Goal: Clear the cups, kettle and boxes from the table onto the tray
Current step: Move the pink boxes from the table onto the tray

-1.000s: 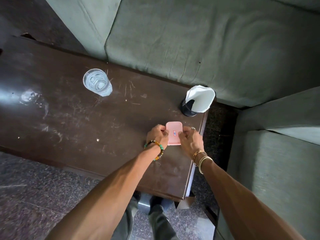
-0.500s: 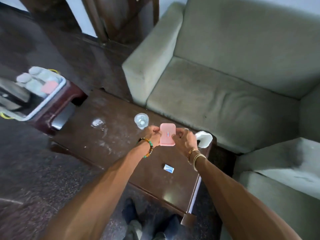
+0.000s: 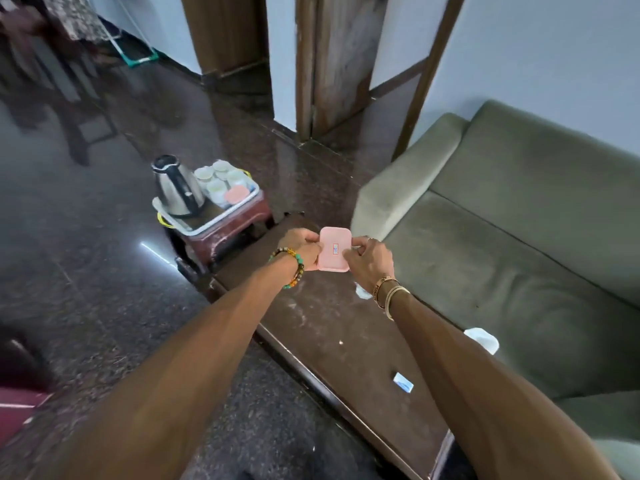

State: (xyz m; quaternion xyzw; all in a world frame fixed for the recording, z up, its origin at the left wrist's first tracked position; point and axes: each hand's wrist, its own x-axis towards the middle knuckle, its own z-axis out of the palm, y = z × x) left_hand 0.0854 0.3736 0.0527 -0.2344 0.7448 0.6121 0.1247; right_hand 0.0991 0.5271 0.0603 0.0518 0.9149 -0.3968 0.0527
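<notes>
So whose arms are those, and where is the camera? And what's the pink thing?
There is no machine here. Those are a person's own two arms. The camera sits on that person's head, looking forward and down, so you see what they see. The left hand and right hand pinch a small pink box between them. Below is a dark table. On it lies a little blue and white packet. Something white peeks out behind the right arm, and I cannot tell what it is. Further off, a tray rests on a reddish stool. It holds a steel kettle, some pale cups and another pink box. A green sofa stands beside the table.
</notes>
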